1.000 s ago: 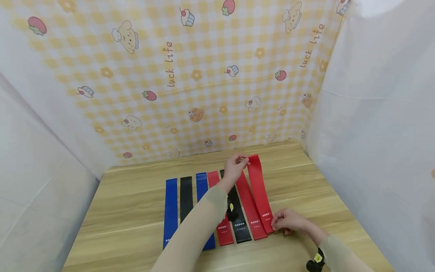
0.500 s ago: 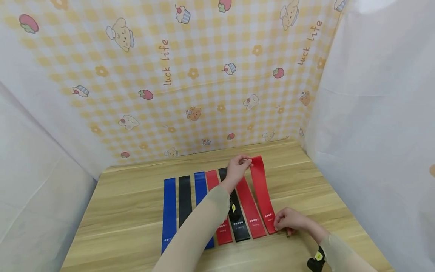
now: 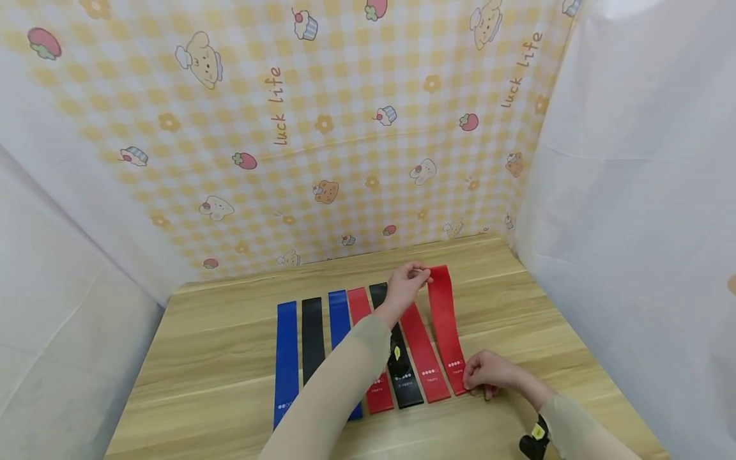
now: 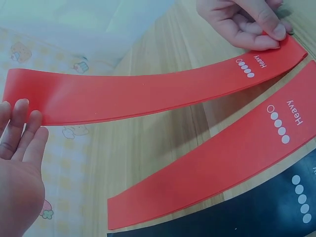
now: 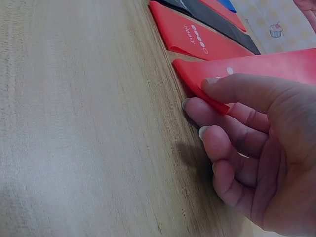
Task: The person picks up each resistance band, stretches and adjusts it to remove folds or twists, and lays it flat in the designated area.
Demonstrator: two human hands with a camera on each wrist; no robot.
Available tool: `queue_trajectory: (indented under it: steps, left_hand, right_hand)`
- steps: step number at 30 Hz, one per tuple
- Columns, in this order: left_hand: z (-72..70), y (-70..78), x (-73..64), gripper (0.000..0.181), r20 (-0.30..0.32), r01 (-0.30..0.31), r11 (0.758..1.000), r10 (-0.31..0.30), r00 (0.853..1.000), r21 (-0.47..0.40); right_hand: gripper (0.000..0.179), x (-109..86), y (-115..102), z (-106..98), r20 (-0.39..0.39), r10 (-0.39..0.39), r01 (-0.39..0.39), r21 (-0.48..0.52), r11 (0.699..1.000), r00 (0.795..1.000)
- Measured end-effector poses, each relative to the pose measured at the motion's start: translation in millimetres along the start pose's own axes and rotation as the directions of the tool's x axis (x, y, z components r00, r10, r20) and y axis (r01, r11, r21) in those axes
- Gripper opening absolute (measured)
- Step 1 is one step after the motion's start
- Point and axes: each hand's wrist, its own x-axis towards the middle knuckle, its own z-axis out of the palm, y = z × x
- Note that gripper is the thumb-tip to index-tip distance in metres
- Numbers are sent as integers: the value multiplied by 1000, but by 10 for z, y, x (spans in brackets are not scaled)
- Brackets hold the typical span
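Note:
A red resistance band (image 3: 444, 313) marked "Heavy" stretches between my hands at the right end of a row of flat bands. My left hand (image 3: 402, 287) pinches its far end, which is raised off the table in the left wrist view. At the near end, my right hand (image 5: 276, 128) pinches the band's corner between thumb and fingers, close to the tabletop. Beside it lies a second red "Heavy" band (image 4: 222, 163), then a black band (image 3: 408, 390). My left forearm hides parts of the bands farther left.
Farther left lie another red band (image 3: 379, 396), a blue band (image 3: 340, 313), a black band (image 3: 313, 332) and a second blue band (image 3: 286, 358). The wooden table (image 3: 195, 358) meets a yellow checked cloth (image 3: 356, 147) at the back and white curtains (image 3: 632, 223) at the sides.
Both hands have shifted slightly to the right with the red band, widening its gap from the neighbouring red band. In the last half second, mainly its far end moved right.

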Motion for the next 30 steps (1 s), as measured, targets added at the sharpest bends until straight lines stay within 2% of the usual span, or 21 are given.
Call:
queue_trajectory:
  steps: [9,15,18,25,30]
  left_hand:
    - [30,38,-17,9,41,-3,999,2,999,38]
    - [-1,-23,-55,9,89,10,999,-14,996,47]
    - [-14,-79,-72,10,102,-2,997,-7,995,80]
    - [-20,-208,-90,9,108,-8,987,-10,994,162]
    - [12,-184,-52,10,105,3,991,-18,994,136]
  right_hand:
    - [9,7,-17,6,-12,-7,7,-23,1000,1000]
    - [10,12,-41,3,-34,-46,43,-82,996,998]
    - [11,8,-37,6,-33,-35,32,-80,996,999]
    - [12,4,-26,11,-33,-20,18,-60,998,999]
    - [12,22,-12,8,-30,-17,16,-48,999,999]
